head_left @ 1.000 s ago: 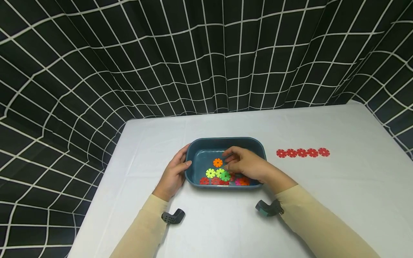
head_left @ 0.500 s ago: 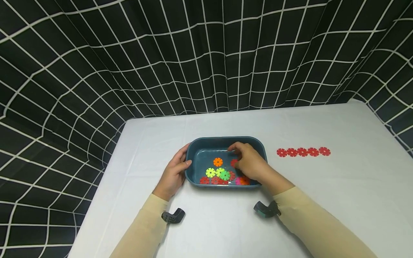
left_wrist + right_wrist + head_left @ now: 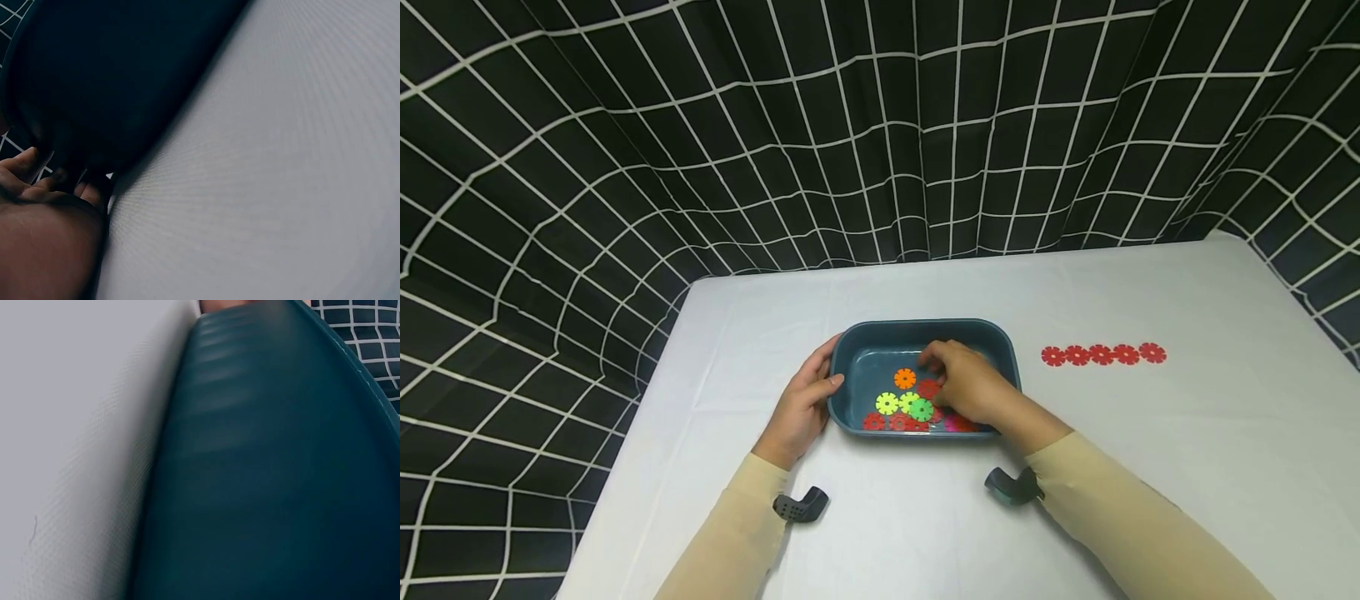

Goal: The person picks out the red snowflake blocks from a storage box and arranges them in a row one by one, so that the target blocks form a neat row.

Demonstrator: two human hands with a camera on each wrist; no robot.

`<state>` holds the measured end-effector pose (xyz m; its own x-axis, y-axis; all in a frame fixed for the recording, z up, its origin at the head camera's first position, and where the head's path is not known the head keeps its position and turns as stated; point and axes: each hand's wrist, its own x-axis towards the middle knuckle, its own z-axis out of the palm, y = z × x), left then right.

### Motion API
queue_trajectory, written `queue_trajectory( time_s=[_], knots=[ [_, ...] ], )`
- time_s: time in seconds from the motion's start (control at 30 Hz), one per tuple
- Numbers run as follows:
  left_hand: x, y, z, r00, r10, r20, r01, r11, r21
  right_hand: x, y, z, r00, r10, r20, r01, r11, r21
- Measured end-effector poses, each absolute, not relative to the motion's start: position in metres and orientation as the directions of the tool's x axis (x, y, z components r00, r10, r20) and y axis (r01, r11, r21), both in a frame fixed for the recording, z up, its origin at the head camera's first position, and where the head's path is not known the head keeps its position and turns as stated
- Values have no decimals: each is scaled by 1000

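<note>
Right hand [image 3: 973,388] and red disc [image 3: 928,388] have shifted left inside the tray [image 3: 887,336]; whether the disc is pinched cannot be told. Left hand [image 3: 797,414] grips the tray. Disc: probably light, stiff; grasp by edges.

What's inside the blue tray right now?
Visible: an orange disc, two yellow discs, a green disc, several red discs and a pink piece. The right hand and near wall hide part of the tray; whatever lies there can't be seen.
</note>
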<state>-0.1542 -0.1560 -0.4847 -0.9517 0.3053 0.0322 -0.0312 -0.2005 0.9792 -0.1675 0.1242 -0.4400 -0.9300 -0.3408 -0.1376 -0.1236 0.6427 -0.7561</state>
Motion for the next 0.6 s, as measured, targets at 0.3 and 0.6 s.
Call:
queue_trajectory(
  time_s=[0.3, 0.6],
  knots=[
    [-153, -157, -483, -954, 297, 34, -23, -187, 982, -167, 120, -440, -914, -383, -133, -150, 625, -767],
    [-153, -155, -484, -953, 302, 37, -22, -189, 982, -165, 121, -441, -894, -436, -101, -223, 629, -745]
  ],
)
